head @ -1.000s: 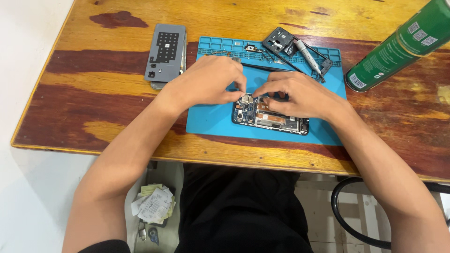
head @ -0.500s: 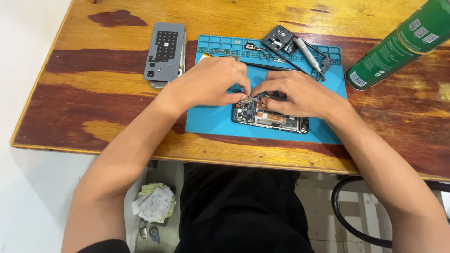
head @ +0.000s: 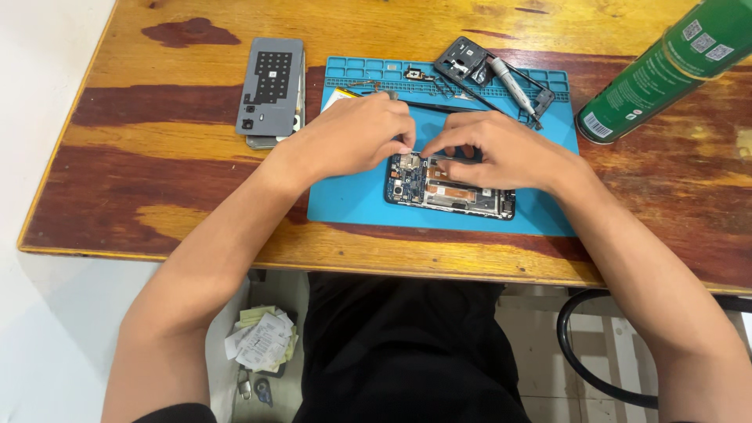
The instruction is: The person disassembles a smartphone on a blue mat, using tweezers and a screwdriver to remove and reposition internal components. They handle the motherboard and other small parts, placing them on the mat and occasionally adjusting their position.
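While both sets of fingers (head: 413, 147) are pinching together over the opened phone (head: 449, 188), curled nearly closed, whether they are gripping any small part cannot be told. Left hand (head: 356, 139) and right hand (head: 501, 153) are bracing the phone on the blue mat (head: 348, 200), mid-desk (head: 141, 172), keeping loose parts contained.

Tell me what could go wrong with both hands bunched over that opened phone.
The left hand and right hand hide the fingertips working on the opened phone, so a slip could go unseen. The phone lies near the blue mat's front edge. Small loose parts in the mat's tray could get knocked.
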